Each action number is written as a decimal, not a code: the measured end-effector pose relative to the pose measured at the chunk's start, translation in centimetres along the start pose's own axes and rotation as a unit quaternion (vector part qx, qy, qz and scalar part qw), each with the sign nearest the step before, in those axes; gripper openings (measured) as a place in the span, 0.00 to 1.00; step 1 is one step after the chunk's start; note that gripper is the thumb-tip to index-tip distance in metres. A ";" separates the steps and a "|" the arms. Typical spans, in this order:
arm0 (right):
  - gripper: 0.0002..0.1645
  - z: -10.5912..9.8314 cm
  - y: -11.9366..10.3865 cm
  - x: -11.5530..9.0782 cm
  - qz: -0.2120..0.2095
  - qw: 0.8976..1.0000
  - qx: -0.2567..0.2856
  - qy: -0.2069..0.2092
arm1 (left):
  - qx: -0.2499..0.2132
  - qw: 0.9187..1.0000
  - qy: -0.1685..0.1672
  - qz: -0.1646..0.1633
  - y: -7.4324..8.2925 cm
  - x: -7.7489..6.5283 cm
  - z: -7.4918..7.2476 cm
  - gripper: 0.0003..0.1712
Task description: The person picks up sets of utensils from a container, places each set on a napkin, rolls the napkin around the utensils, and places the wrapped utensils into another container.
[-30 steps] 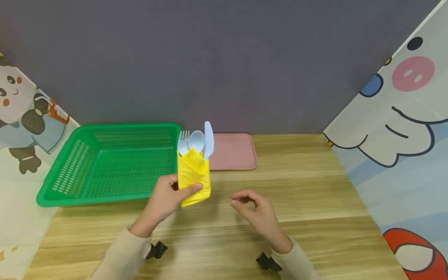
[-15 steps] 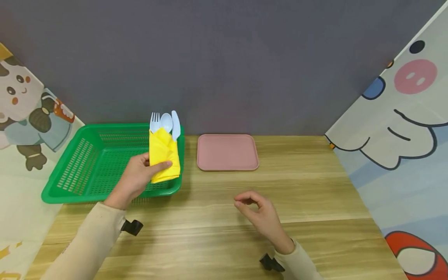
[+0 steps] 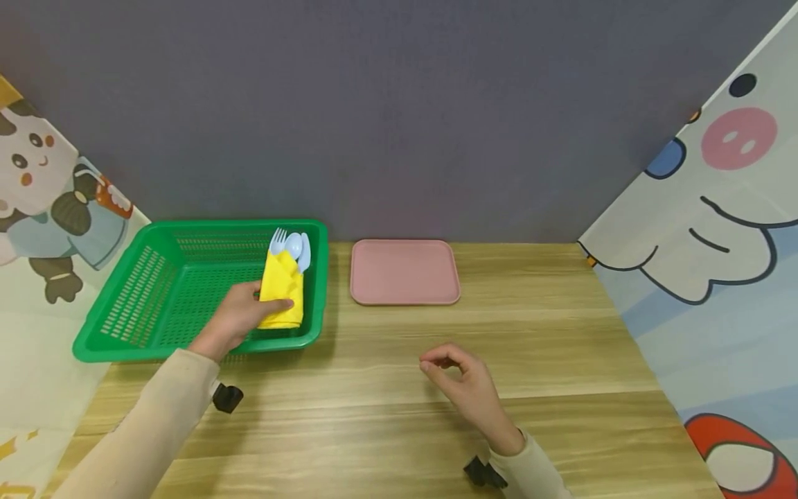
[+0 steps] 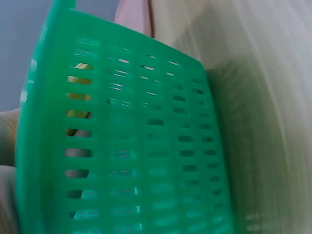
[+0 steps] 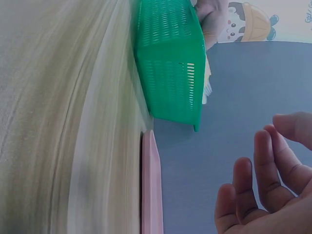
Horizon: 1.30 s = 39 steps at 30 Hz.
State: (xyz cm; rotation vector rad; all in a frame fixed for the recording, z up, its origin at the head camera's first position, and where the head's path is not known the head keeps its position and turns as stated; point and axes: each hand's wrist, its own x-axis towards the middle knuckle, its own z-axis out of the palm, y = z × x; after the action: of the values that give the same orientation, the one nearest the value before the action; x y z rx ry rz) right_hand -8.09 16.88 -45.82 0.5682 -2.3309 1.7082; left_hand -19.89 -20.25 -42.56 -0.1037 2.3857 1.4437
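Note:
My left hand (image 3: 240,313) grips a folded yellow napkin (image 3: 282,284) near its lower end, thumb across the front. Out of the napkin's top stick a pale blue fork (image 3: 278,241), spoon (image 3: 294,245) and knife (image 3: 305,254). Hand and bundle are inside the right part of the green basket (image 3: 316,333); whether the bundle touches the bottom I cannot tell. Through the basket's slotted wall (image 4: 146,122), the left wrist view shows bits of yellow. My right hand (image 3: 467,388) hovers over the table, fingers loosely curved with nothing between them.
A flat pink tray (image 3: 405,272) lies to the right of the basket, at the back of the wooden table (image 3: 530,333). Behind rises a grey wall (image 3: 399,118). Panels with cartoon prints flank the table on the left and right.
My left hand has carried the napkin bundle leftward from in front of the tray to over the basket, then lowered it inside. The right hand has hardly moved.

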 end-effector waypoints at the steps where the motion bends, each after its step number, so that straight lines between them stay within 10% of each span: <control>1: 0.10 0.0 0.1 0.0 -0.003 1.000 -0.001 0.000 | 0.003 1.000 -0.001 -0.002 -0.1 0.1 0.0 0.34; 14: 0.09 -0.6 0.6 0.0 0.014 1.000 -0.015 0.003 | 0.020 0.995 -0.077 -0.056 -1.0 2.7 0.1 0.24; 33: 0.11 -0.2 1.0 -0.2 0.006 0.999 0.008 -0.035 | 0.116 0.989 -0.075 -0.053 -0.9 3.8 1.0 0.21; 39: 0.10 0.1 1.3 -0.2 0.026 0.999 0.006 -0.042 | 0.234 0.969 -0.059 -0.044 -1.0 3.4 0.6 0.28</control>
State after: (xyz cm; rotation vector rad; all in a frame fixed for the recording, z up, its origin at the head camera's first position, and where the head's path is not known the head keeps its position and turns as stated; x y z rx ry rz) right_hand -8.43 17.18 -47.09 0.5968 -2.4151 1.7536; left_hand -22.72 -19.78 -44.79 -0.0044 2.5146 0.7933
